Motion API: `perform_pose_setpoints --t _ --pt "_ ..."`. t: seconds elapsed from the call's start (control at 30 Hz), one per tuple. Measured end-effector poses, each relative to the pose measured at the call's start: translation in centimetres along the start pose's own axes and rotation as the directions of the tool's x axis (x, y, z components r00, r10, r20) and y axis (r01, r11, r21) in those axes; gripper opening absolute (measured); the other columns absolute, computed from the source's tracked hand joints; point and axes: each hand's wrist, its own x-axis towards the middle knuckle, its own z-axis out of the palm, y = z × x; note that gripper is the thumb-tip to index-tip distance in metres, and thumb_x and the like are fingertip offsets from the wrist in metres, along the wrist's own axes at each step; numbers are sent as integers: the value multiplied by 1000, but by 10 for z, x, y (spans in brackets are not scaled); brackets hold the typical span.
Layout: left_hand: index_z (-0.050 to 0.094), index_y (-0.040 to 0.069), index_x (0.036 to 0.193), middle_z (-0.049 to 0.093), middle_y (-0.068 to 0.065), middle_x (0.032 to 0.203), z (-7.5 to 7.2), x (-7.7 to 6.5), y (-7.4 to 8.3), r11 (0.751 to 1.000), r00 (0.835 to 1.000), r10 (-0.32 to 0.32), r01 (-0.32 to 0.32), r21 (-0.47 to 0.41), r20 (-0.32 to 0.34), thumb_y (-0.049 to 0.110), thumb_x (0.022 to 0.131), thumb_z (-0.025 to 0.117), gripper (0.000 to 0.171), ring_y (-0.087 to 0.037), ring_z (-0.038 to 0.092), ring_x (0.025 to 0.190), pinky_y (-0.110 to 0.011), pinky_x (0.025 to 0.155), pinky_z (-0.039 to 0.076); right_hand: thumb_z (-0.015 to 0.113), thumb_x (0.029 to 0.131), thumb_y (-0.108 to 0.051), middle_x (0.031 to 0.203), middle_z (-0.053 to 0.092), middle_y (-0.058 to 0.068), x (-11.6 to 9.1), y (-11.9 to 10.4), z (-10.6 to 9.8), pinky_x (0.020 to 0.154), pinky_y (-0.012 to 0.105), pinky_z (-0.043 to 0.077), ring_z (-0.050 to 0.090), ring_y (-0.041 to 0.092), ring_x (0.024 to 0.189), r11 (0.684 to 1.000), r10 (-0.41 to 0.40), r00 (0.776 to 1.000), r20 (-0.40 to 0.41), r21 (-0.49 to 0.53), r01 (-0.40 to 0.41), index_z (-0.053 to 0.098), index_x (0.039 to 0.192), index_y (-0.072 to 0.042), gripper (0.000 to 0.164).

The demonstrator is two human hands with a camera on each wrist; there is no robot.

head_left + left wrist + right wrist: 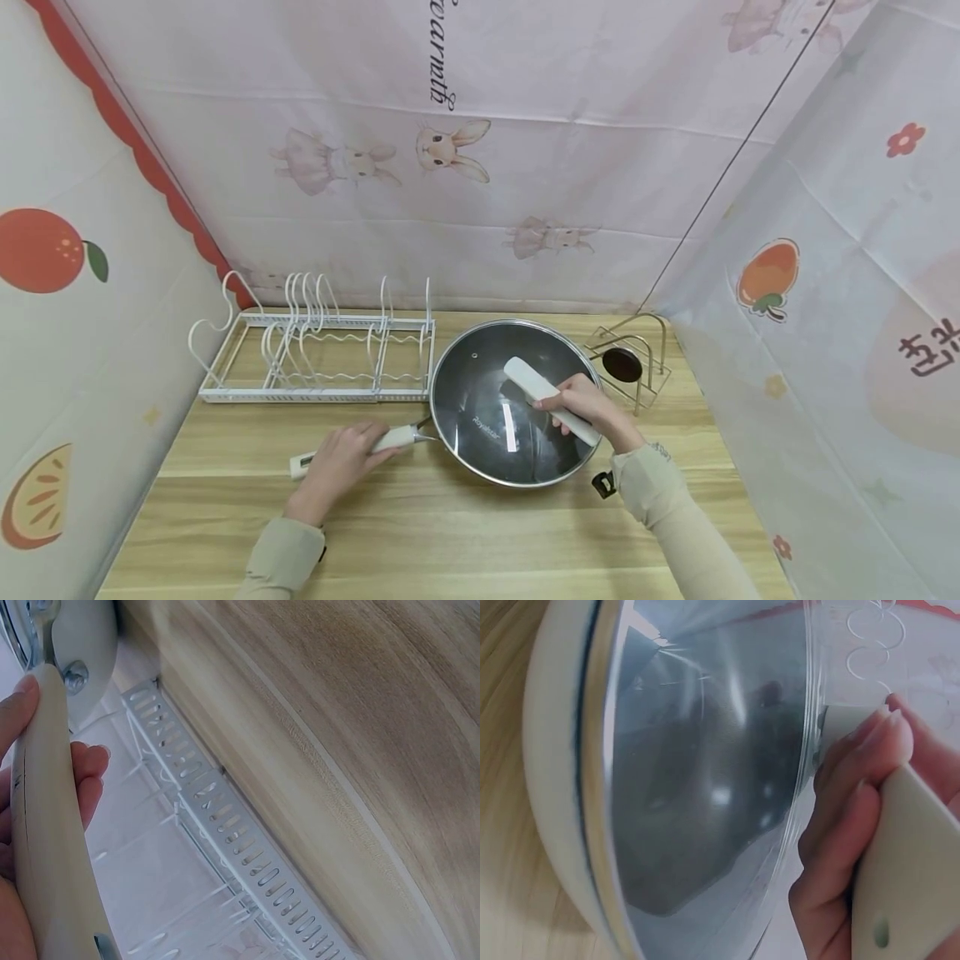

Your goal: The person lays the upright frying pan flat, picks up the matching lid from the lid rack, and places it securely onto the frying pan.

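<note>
A pan (pixel 551 757) with a pale outer wall stands on the wooden table (pixel 450 542), covered by a glass lid (pixel 480 383) with a metal rim. My left hand (pixel 341 458) grips the pan's cream handle (pixel 396 437), which points left; the left wrist view shows fingers and thumb around that handle. Over the lid, my right hand (pixel 588 404) holds the long white lid handle (pixel 528 377), its fingers curled around it in the right wrist view. The lid appears to sit on the pan's rim. What lies inside the pan cannot be made out.
Behind my left hand stands a white wire dish rack (pixel 292 397) with upright loops. A small gold wire rack (pixel 663 367) with a dark oval piece (pixel 622 365) is right of the pan. Printed cloth walls (pixel 360 242) close in the table's back and sides.
</note>
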Motion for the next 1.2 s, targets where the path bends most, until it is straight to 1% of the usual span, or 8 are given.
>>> perform_pose_setpoints --t 0.23,0.33,0.53,0.67,0.83,1.0,1.1,1.2 --pt "69 2 95 72 -10 85 1 -1 0 1000 1000 -5 5 3 -6 27 73 87 37 -22 66 62 -34 52 56 80 80 -17 56 61 8 2 2 1 41 25 49 55 12 41 1000 4 1000 -15 18 -4 69 88 8 29" --pt "70 2 95 72 -10 85 1 -1 0 1000 1000 -8 8 4 -12 25 72 88 37 -22 66 62 -34 52 56 80 80 -16 58 62 9 1 1 3 40 25 50 55 13 41 999 -12 999 -33 29 13 69 88 8 27" --pt "70 2 95 72 -10 86 2 -3 0 1000 1000 -12 12 1 -20 24 72 89 37 -22 67 63 -34 52 56 83 77 -14 62 65 15 -1 0 7 40 28 51 56 15 42 999 -40 992 -117 14 41 68 83 4 25" --pt "70 1 96 72 -11 87 3 -3 0 1000 1000 -8 8 0 -25 24 72 88 38 -22 67 63 -34 52 56 86 73 -17 62 65 14 0 3 7 42 29 51 59 18 45 998 -56 980 -188 -34 51 67 78 1 27" --pt "70 1 96 71 -11 87 3 -3 1 1000 1000 -6 6 3 -26 23 71 89 38 -22 66 62 -34 51 56 88 69 -25 64 63 6 -1 3 6 51 28 51 60 18 57 981 -108 960 -257 -183 62 68 72 -3 30" --pt "70 1 97 71 -11 87 4 -2 1 1000 1000 9 -9 18 -28 23 73 88 38 -22 66 62 -34 51 55 87 68 -33 68 65 3 -4 4 7 55 28 49 58 18 62 932 -229 927 -299 -342 120 70 74 -8 31" --pt "69 0 97 71 -11 86 4 -1 1 999 999 26 -24 29 -39 22 72 89 38 -22 65 61 -33 50 55 84 71 -37 71 66 2 -9 4 11 55 29 46 57 18 63 859 -338 887 -315 -488 154 69 77 -9 32" --pt "69 1 95 70 -9 83 4 -2 0 999 998 43 -41 36 -56 20 70 90 38 -20 63 58 -32 47 53 83 75 -38 75 67 3 -16 4 16 56 31 45 55 19 65 784 -421 847 -323 -600 161 70 85 -8 34"
